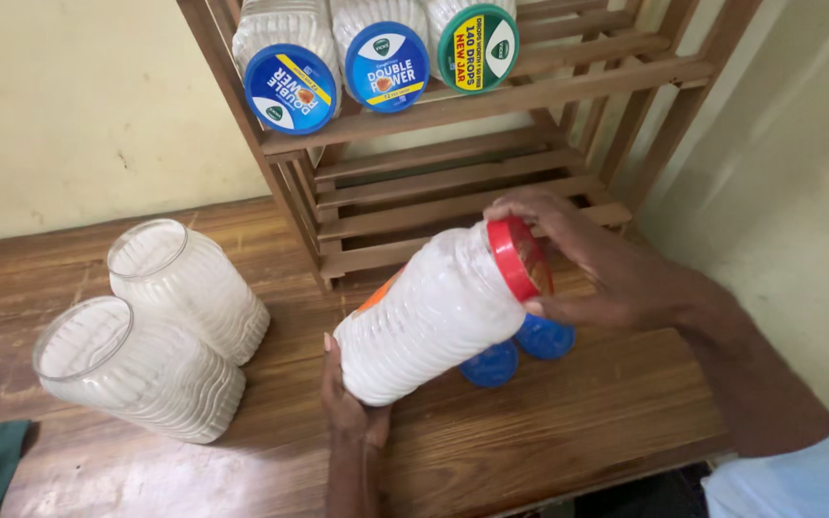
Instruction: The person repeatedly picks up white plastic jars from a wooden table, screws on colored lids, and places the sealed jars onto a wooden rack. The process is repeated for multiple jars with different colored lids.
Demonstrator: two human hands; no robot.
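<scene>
Left hand (349, 403) cups the base of a white ribbed plastic jar (429, 312), held tilted above the bench (568, 422), its long axis running from lower left to upper right. Right hand (597, 264) closes its fingers (520, 206) around the jar's red lid (513, 257). Two blue lids (518, 351) lie beneath; two open jars (160, 326) lie left, below a wooden shelf (453, 182)

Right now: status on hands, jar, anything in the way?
Left hand cups base of tilted white jar. Right hand grips its red lid. Two blue lids lie beneath; two open jars sit apart, left.
</scene>
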